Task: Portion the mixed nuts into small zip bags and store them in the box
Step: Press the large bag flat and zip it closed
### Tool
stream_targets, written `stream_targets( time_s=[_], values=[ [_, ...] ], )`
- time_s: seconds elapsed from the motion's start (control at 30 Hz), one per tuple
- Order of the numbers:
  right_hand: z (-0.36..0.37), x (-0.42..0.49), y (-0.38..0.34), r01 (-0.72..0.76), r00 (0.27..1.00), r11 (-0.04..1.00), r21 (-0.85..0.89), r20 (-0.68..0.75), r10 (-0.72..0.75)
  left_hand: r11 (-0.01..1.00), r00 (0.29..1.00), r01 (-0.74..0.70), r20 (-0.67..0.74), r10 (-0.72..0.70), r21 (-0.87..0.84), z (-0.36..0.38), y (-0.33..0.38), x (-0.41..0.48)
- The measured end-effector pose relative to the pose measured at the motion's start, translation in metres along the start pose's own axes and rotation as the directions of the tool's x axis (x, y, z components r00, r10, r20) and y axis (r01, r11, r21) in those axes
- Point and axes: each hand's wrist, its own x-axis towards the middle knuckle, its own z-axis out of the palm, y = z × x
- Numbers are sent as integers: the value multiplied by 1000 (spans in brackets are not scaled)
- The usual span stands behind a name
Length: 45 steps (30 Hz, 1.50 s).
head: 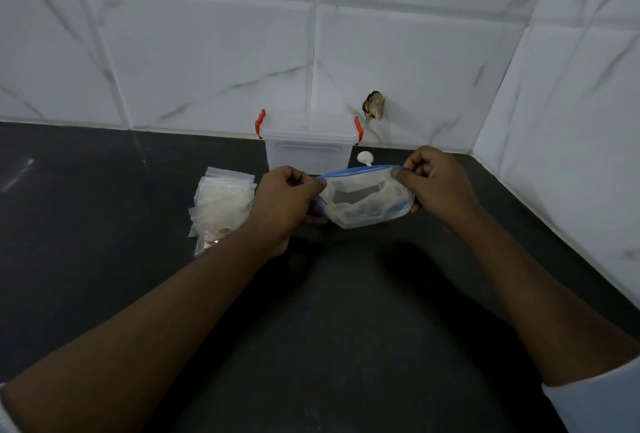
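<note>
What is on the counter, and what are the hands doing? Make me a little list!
hands: left hand and right hand each pinch one end of the top edge of the bag
bag: clear with a blue zip strip, held above the counter; contents hard to tell
box: clear, red clips, lid on, against the wall
small bags: a pile on the counter, left of the left hand
spoon: white, right of the box, partly hidden behind the bag
</note>
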Motion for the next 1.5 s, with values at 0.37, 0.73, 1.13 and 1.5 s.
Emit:
stream_targets(
  time_s=[0.37, 0.73, 1.13, 1.5],
  values=[
    [-1, 0, 1, -197, 937, 905, 377, 344, 61, 954, 991, 57, 131, -19, -293, 2, 0, -2],
    [2, -1, -2, -130, 990, 986, 108, -50, 136, 957, 953, -173, -204, 222, 234, 2, -5, 1],
    [-16, 4, -1, 99, 994, 971, -218, -27, -108, 761, 892, -365, -34, 451, 537, 2, -3, -4],
    [-31, 3, 2, 141, 972, 989, -42, 197, -130, 847, 932, -286, -76, 354, 448, -6, 6, -2]
  ],
)
